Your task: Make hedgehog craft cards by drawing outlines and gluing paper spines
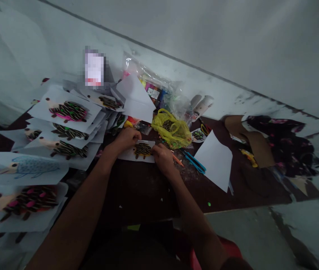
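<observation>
A small white sheet (125, 155) lies on the dark table in front of me. On it is a hedgehog picture (143, 149) with dark, pale-streaked spines on a yellowish body. My left hand (129, 138) is closed at the sheet's upper left, fingers curled together; whatever they pinch is hidden. At the right edge, beside the hedgehog, my right hand (163, 156) touches the sheet with closed fingers, and I cannot make out what is between them. Just beyond the hands sits a yellow plastic bag (173, 129) with dark streaked pieces inside.
Stacked hedgehog pictures (68, 110) fill the left side. Blue-handled scissors (194, 161) and an orange tool (177, 159) lie right of my hand, near a blank sheet (215, 159). Clear plastic packaging (150, 80) is against the wall. Brown cardboard (260, 144) and dark flowered cloth (285, 144) are far right.
</observation>
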{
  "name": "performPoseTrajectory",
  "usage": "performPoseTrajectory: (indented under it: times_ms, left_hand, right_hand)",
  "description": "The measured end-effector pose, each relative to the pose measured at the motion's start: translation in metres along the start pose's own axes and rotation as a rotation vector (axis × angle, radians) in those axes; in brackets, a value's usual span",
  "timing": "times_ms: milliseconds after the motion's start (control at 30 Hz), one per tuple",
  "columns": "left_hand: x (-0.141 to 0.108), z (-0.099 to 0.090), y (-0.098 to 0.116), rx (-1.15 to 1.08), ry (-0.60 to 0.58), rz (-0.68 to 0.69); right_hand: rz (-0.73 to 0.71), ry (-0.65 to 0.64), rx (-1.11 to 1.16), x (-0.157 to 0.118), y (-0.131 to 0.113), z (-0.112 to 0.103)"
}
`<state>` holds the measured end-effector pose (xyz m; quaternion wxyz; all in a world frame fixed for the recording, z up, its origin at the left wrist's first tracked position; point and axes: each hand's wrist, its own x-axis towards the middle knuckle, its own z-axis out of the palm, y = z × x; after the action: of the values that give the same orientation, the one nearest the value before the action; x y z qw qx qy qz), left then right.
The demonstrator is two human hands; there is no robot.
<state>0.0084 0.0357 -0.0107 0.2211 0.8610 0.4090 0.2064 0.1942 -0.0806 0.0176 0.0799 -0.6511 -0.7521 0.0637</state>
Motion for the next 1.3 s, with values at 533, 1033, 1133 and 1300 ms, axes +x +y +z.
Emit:
performPoseTrajectory:
  times_ms: [533, 1033, 1133, 1300]
  left_hand:
    - [0.000, -0.002, 0.000, -0.005, -0.003, 0.010]
    - [-0.001, -0.004, 0.002, -0.043, -0.016, -0.019]
    - [-0.001, -0.004, 0.001, -0.050, -0.018, -0.009]
    - [-0.001, -0.003, 0.001, -0.040, 0.002, 0.015]
  right_hand:
    - [0.154, 0.268, 0.137, 0.010, 0.031, -0.027]
    - [0.231, 0.106, -0.103, 0.103, 0.067, -0.028]
    - [0.254, 0.120, -0.093, 0.099, 0.065, -0.032]
    - [0.206, 0.314, 0.079, 0.084, 0.064, -0.038]
